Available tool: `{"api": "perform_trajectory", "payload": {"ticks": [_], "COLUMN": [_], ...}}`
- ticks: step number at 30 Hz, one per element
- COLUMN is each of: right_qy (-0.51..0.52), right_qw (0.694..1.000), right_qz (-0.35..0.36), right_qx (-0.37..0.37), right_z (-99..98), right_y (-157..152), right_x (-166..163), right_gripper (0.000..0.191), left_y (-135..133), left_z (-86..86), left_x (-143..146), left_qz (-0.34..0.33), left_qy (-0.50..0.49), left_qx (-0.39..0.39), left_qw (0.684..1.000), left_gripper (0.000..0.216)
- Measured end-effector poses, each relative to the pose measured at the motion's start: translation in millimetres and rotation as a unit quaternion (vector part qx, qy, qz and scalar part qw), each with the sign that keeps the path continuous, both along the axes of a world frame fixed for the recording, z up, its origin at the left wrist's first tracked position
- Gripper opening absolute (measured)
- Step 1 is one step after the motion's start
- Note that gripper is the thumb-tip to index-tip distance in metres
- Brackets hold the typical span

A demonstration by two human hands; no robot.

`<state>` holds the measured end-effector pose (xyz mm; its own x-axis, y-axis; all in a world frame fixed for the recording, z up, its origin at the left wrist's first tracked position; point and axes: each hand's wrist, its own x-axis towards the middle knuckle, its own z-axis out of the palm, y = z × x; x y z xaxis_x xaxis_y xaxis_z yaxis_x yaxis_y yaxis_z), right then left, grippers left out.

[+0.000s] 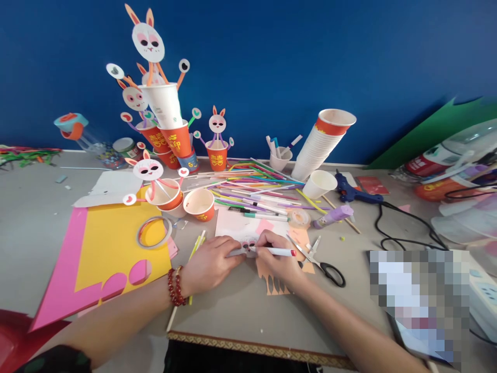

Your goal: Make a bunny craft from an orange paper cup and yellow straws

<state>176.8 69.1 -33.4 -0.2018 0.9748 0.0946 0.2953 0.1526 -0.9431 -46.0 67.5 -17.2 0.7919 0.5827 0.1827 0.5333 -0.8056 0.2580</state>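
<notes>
My right hand is closed around a white marker with a red end, its tip at a small white paper rabbit face with pink patches and dark eyes. My left hand lies at the left edge of that face, fingers stretched flat and pressing it down. Under both is a white sheet. Orange paper with cut-outs lies partly under my right hand. Scissors with black handles rest open just right of it.
Paper-cup rabbits stand at the back left, near pink and yellow paper and a tape roll. Coloured straws spread across the middle. A cup stack, glue stick, glue gun and blurred tablet are right.
</notes>
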Motion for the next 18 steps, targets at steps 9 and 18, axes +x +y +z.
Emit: {"api": "perform_trajectory", "payload": {"ticks": [9, 18], "right_qy": [0.093, 0.206], "right_qw": [0.995, 0.974], "right_qz": [-0.031, -0.079], "right_qx": [-0.031, 0.045], "right_z": [5.5, 24.9], "right_y": [1.1, 4.0], "right_x": [3.4, 32.7], "right_gripper": [0.009, 0.007], "left_y": [0.2, 0.4], "left_z": [0.2, -3.8], "left_x": [0.3, -2.2], "left_qz": [-0.003, 0.002], "left_qy": [-0.009, -0.070], "left_qx": [-0.004, -0.030], "left_qw": [1.000, 0.997], "left_gripper": [0.025, 0.030]}}
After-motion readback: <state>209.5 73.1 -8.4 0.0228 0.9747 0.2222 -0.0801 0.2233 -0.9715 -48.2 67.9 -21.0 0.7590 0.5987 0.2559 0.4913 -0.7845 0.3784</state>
